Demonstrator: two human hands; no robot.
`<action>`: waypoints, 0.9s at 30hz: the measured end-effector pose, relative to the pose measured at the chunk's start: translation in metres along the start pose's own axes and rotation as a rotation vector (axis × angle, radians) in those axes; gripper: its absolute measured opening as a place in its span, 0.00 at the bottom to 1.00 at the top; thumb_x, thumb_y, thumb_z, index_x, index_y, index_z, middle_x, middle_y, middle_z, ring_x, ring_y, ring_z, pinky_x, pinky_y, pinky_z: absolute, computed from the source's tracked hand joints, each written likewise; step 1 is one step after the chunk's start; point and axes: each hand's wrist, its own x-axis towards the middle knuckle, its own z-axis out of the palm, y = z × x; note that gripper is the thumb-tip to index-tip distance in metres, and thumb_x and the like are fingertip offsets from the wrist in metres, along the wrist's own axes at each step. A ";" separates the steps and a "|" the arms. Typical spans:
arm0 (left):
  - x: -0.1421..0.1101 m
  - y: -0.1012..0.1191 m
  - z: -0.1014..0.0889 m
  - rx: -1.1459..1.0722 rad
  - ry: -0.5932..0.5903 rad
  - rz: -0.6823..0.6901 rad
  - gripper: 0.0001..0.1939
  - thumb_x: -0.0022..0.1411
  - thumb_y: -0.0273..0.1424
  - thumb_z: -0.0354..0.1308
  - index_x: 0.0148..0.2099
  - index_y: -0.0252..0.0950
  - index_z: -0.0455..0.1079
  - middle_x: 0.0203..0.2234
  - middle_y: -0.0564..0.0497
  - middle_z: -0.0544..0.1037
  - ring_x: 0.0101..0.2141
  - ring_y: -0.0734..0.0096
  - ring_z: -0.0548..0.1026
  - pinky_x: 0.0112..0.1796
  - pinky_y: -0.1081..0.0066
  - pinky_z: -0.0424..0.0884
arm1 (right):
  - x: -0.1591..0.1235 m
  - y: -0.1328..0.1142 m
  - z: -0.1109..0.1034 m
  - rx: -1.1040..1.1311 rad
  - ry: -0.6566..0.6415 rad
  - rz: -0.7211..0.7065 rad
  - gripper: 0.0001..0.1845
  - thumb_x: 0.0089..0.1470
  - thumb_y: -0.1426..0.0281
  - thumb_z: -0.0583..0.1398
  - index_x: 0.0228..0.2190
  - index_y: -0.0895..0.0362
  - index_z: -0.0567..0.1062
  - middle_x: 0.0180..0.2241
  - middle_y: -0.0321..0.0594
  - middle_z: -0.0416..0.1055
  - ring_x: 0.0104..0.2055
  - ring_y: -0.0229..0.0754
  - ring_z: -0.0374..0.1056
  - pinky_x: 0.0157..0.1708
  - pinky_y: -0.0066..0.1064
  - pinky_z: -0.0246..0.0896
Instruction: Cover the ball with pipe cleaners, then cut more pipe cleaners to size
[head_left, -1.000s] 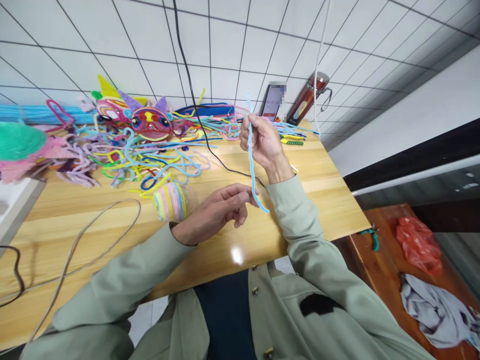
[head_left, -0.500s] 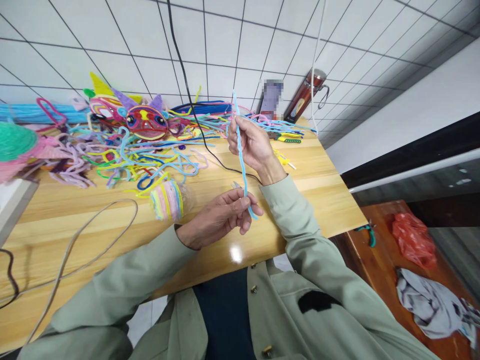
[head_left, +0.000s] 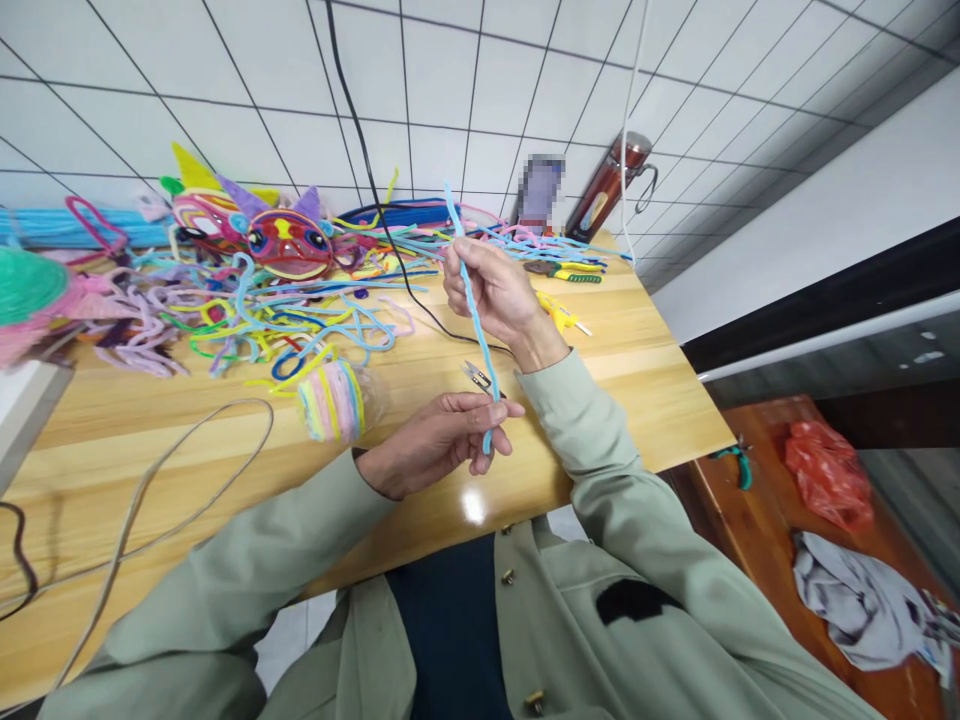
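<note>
A thin, fuzzy light-blue strip point(head_left: 477, 325) is running long and slightly wavy, slanting down rightward in view, its lower tip bending back left. Being held near both ends, it is extending right of the pastel-striped roll point(head_left: 331, 402).

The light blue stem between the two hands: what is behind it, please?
Behind the light blue stem, a black cable crosses the wooden table, and small snips lie near the left hand. Stem and hand cover part of the snips; that part cannot be seen.
</note>
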 end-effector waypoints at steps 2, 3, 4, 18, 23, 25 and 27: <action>0.001 -0.001 0.000 0.012 0.007 -0.001 0.25 0.54 0.45 0.84 0.44 0.30 0.87 0.27 0.48 0.84 0.20 0.80 0.75 0.22 0.82 0.71 | 0.000 0.001 0.002 -0.005 -0.017 0.014 0.25 0.72 0.47 0.60 0.34 0.53 0.66 0.25 0.27 0.57 0.23 0.30 0.53 0.19 0.23 0.45; 0.001 -0.001 0.000 0.015 0.004 0.004 0.25 0.54 0.45 0.84 0.44 0.31 0.87 0.28 0.48 0.84 0.20 0.81 0.75 0.22 0.82 0.71 | 0.000 0.002 0.002 -0.005 -0.019 0.021 0.25 0.73 0.47 0.60 0.34 0.53 0.66 0.25 0.27 0.57 0.23 0.30 0.53 0.18 0.23 0.45; 0.001 -0.001 0.000 0.012 -0.007 0.009 0.24 0.55 0.45 0.83 0.45 0.31 0.87 0.30 0.47 0.85 0.20 0.80 0.75 0.23 0.81 0.72 | 0.000 0.001 0.002 -0.003 -0.014 0.025 0.24 0.73 0.47 0.60 0.34 0.53 0.66 0.24 0.27 0.57 0.23 0.30 0.53 0.18 0.23 0.45; 0.000 -0.004 0.000 0.085 -0.074 0.053 0.19 0.62 0.41 0.80 0.50 0.36 0.86 0.41 0.43 0.88 0.25 0.77 0.77 0.28 0.76 0.74 | 0.005 -0.010 -0.005 0.038 0.167 0.032 0.28 0.69 0.44 0.63 0.30 0.53 0.66 0.23 0.27 0.56 0.22 0.30 0.52 0.18 0.24 0.45; -0.001 -0.006 0.001 0.357 0.044 0.224 0.18 0.66 0.44 0.75 0.50 0.35 0.87 0.43 0.41 0.89 0.24 0.75 0.76 0.34 0.69 0.76 | 0.005 -0.007 -0.008 0.035 0.177 0.014 0.27 0.70 0.45 0.62 0.30 0.52 0.66 0.23 0.27 0.54 0.22 0.31 0.50 0.19 0.23 0.47; -0.004 -0.005 0.004 0.457 0.103 0.282 0.17 0.67 0.44 0.74 0.47 0.35 0.87 0.41 0.42 0.89 0.24 0.74 0.76 0.36 0.67 0.76 | 0.005 -0.006 -0.008 0.031 0.193 0.016 0.27 0.70 0.45 0.62 0.30 0.52 0.66 0.23 0.27 0.53 0.22 0.31 0.49 0.20 0.23 0.47; -0.006 -0.003 0.009 0.503 0.144 0.307 0.17 0.66 0.45 0.74 0.44 0.35 0.87 0.35 0.44 0.88 0.23 0.73 0.76 0.36 0.66 0.76 | 0.005 -0.006 -0.009 0.025 0.205 0.021 0.27 0.70 0.45 0.62 0.30 0.52 0.66 0.23 0.26 0.52 0.22 0.31 0.49 0.20 0.23 0.47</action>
